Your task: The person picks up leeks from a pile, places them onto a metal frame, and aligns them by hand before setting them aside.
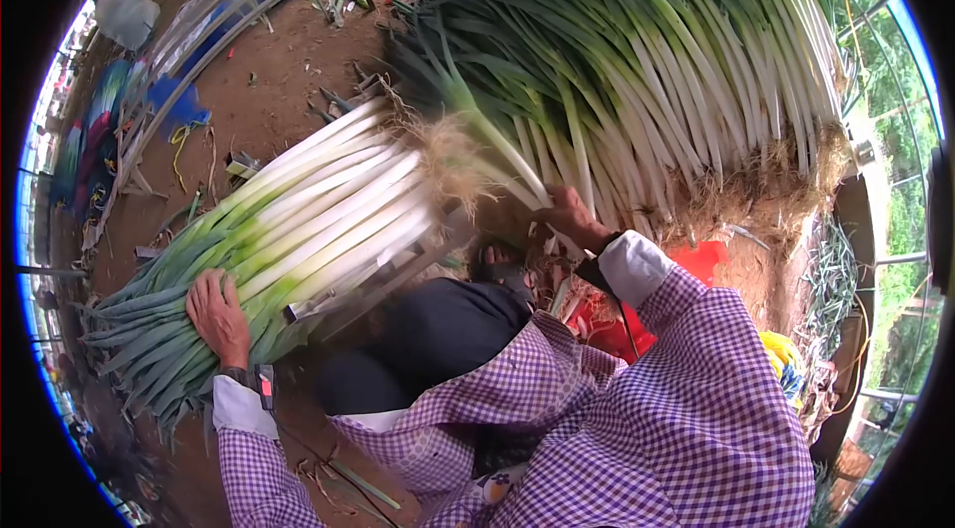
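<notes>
A bundle of leeks (pixel 328 200) lies on a low wooden rack (pixel 383 274), roots toward the middle and green leaves at lower left. My left hand (pixel 217 314) rests on those leaves, fingers laid flat across them. In my right hand (pixel 572 219) is a leek (pixel 497 145), gripped near its white root end, its green top slanting up and left. It passes close to the bundle's frayed roots (pixel 453 160). Behind it spreads a big heap of leeks (pixel 676 60), leaves toward the top and roots toward the bottom right.
Bare soil (pixel 269 80) with scattered leaf scraps lies at upper left, beside curved slats (pixel 199 40) and blue plastic (pixel 179 100). Something red (pixel 701 261) lies under my right forearm. My bent knee (pixel 418 339) is close to the rack. A yellow item (pixel 781 354) is at the right.
</notes>
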Motion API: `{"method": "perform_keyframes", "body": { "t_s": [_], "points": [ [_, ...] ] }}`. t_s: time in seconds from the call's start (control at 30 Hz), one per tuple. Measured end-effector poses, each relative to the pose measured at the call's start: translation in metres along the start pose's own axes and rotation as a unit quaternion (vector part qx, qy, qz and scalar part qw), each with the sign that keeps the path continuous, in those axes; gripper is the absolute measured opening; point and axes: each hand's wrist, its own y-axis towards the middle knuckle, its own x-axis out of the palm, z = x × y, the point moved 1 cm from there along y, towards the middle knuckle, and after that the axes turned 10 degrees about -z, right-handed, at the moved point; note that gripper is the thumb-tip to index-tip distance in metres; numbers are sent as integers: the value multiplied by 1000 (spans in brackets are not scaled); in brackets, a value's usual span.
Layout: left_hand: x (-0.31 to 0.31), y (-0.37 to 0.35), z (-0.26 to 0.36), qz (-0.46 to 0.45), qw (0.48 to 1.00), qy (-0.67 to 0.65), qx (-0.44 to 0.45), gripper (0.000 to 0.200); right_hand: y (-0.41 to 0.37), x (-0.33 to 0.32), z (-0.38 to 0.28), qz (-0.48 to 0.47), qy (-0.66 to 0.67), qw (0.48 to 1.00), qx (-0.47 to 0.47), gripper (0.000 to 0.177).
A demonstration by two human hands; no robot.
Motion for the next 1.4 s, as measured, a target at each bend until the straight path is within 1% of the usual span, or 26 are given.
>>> {"method": "perform_keyframes", "body": {
  "t_s": [0.03, 0.07, 0.2, 0.27, 0.4, 0.43, 0.53, 0.57, 0.6, 0.7, 0.8, 0.9, 1.0, 1.03, 1.13, 1.17, 1.2, 1.23, 1.27, 1.3, 1.33, 1.4],
  "points": [
    [0, 0, 0, -2, 1000, 0, -1, 26, -17, -3, -28, 28, -12, 999, -27, 28],
    [0, 1, 0, -2, 1000, -1, -3, 26, -21, -9, -37, 38, -19, 998, -43, 28],
    [-2, -1, 1, 3, 1000, -4, -6, 26, -31, -36, -51, 75, -21, 992, -104, 29],
    [-1, -1, 1, 13, 1000, -5, -10, 26, -53, -43, -113, 52, 42, 994, -88, 30],
    [-5, -2, 4, 28, 999, -23, -9, 25, -80, -38, -193, 17, 62, 984, -168, 29],
    [-5, -3, 4, 29, 999, -28, -9, 25, -84, -34, -211, 7, 74, 983, -168, 27],
    [-4, -2, 4, 49, 998, -41, -6, 24, -83, -21, -252, -10, 44, 980, -195, 27],
    [-4, -2, 4, 56, 998, -41, -3, 24, -83, -13, -268, -22, 49, 978, -201, 28],
    [-3, -3, 3, 61, 997, -40, -2, 23, -82, -3, -282, -30, 61, 972, -226, 30],
    [-9, -3, 5, 55, 997, -52, -8, 24, -73, 28, -325, -65, 89, 961, -252, 30],
    [-13, -3, 6, 54, 996, -73, -8, 24, -59, 55, -364, -128, 34, 940, -316, 35],
    [-13, -2, 6, 64, 995, -74, 0, 23, -35, 88, -391, -188, 23, 911, -366, 40],
    [-14, -2, 5, 67, 995, -79, -3, 22, 0, 120, -406, -218, -10, 897, -384, 44],
    [-15, -2, 5, 69, 994, -82, -2, 23, 15, 132, -405, -257, 16, 890, -377, 44],
    [-10, -2, 3, 55, 995, -86, -8, 24, 59, 167, -394, -310, -54, 870, -379, 35],
    [-12, -1, 3, 52, 995, -86, -10, 24, 77, 175, -384, -343, -72, 863, -364, 30],
    [-13, -1, 3, 51, 995, -85, -13, 24, 104, 186, -366, -356, -123, 873, -310, 25],
    [-11, 0, 4, 65, 994, -90, -19, 25, 131, 197, -344, -362, -184, 871, -278, 31],
    [-10, 0, 5, 56, 993, -96, -28, 26, 148, 206, -323, -355, -235, 861, -276, 31],
    [-9, -1, 5, 47, 993, -103, -37, 26, 154, 210, -312, -346, -359, 815, -294, 33],
    [-7, -3, 4, 38, 992, -111, -45, 26, 155, 215, -301, -381, -306, 834, -256, 36],
    [-4, -5, 2, 44, 993, -99, -42, 27, 163, 220, -290, -349, -328, 828, -292, 40]
  ]
}}
